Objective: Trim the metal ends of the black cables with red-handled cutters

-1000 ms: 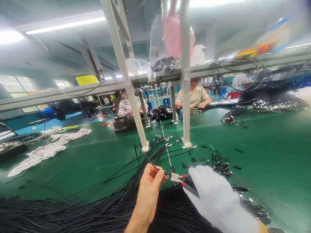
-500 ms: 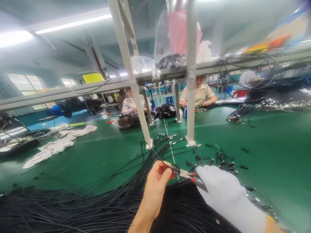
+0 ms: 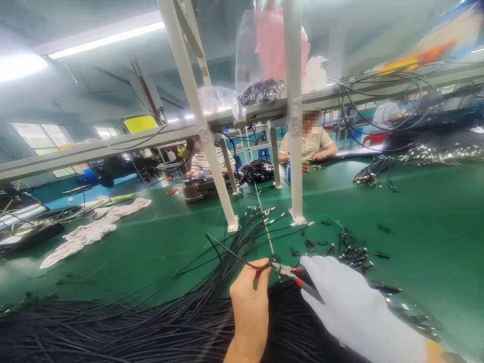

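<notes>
My bare left hand (image 3: pixel 250 297) pinches a black cable (image 3: pixel 234 253) near its end. In my right hand (image 3: pixel 340 297), which wears a white glove, is a pair of cutting pliers (image 3: pixel 286 272) with red and black handles. The pliers' jaws are at the cable's end, just right of my left fingertips; whether they bite on it I cannot tell. Below both hands spreads a thick heap of black cables (image 3: pixel 151 330). Small black connector pieces (image 3: pixel 353 258) lie scattered beyond my right hand.
White metal posts (image 3: pixel 297 151) of a shelf stand on the green table (image 3: pixel 427 212) ahead. A white cloth (image 3: pixel 91 229) lies at left. Two people sit across the table, one in a striped shirt (image 3: pixel 321 143). A cable bundle (image 3: pixel 372 171) rests at far right.
My left hand has turned more upright, and the cable's loose loop has swung left and down. The pliers stay near the cable's end in my right hand. The view has shifted slightly.
</notes>
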{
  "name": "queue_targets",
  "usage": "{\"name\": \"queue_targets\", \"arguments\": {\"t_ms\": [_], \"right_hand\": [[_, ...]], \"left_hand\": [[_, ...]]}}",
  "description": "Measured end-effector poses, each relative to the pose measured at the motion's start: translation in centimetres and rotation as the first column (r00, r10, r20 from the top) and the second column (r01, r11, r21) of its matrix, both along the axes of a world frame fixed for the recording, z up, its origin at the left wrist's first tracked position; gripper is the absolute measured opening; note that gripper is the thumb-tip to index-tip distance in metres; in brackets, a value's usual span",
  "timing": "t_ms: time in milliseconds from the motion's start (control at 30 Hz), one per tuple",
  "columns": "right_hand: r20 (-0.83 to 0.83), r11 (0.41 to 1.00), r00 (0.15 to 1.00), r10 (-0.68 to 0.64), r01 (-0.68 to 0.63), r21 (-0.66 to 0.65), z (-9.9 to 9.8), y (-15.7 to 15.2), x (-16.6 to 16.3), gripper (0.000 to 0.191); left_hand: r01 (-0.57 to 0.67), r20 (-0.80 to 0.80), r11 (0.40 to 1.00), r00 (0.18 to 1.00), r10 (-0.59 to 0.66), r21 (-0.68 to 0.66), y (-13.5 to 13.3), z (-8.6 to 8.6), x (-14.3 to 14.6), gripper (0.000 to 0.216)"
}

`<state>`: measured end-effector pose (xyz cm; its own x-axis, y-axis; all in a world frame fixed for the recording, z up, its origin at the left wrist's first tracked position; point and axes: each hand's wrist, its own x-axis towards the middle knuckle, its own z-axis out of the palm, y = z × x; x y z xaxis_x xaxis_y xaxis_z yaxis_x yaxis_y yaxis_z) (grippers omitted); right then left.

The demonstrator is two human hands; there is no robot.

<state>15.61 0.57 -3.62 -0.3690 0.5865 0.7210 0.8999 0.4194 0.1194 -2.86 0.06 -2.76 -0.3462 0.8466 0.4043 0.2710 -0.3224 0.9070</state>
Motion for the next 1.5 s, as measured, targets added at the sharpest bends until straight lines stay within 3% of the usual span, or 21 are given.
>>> {"name": "queue_targets", "arguments": {"t_ms": [133,367,567,1067,1167,1267,1367,1500], "right_hand": [[-0.077,0.996,0.996,-0.035,0.029,-0.078,0.1,-0.9,-0.3,0.031],[-0.045,0.992,0.994,-0.103,0.099,-0.076,0.5,-1.8,-1.0,0.023],[0.086,0.965,0.966,-0.244,0.251,-0.073,1.4,-2.0,-1.9,0.017],[0.111,0.941,0.974,-0.199,0.221,-0.254,1.2,-0.9,-1.3,0.011],[0.096,0.948,0.982,-0.160,0.180,-0.262,1.3,-0.6,-1.0,0.009],[0.037,0.967,0.996,-0.084,0.091,-0.236,1.1,-0.2,-0.5,0.010],[-0.035,0.987,0.997,-0.067,0.061,-0.148,0.7,0.5,0.2,0.010],[-0.081,0.998,0.996,-0.033,0.028,-0.058,0.3,1.4,0.9,0.020]], "left_hand": [[-0.095,-0.135,0.980,0.984,0.120,0.177,-0.5,-0.2,0.4,0.018],[-0.044,-0.247,0.955,0.961,0.121,0.294,-0.5,-0.5,0.3,0.025],[0.011,-0.316,0.954,0.945,0.088,0.300,-0.3,-0.9,-0.2,0.029],[0.079,-0.244,0.973,0.969,-0.024,0.216,0.0,-0.2,-0.1,0.023],[0.071,-0.148,0.991,0.987,-0.054,0.112,-0.2,0.6,0.2,0.015],[0.095,0.133,0.995,0.987,-0.091,-0.027,-0.1,1.6,0.1,0.022],[0.200,0.474,0.977,0.869,-0.141,-0.075,0.2,2.5,-0.4,0.032],[0.354,0.719,0.926,0.676,-0.160,-0.128,0.4,3.2,-1.2,0.041]]}}
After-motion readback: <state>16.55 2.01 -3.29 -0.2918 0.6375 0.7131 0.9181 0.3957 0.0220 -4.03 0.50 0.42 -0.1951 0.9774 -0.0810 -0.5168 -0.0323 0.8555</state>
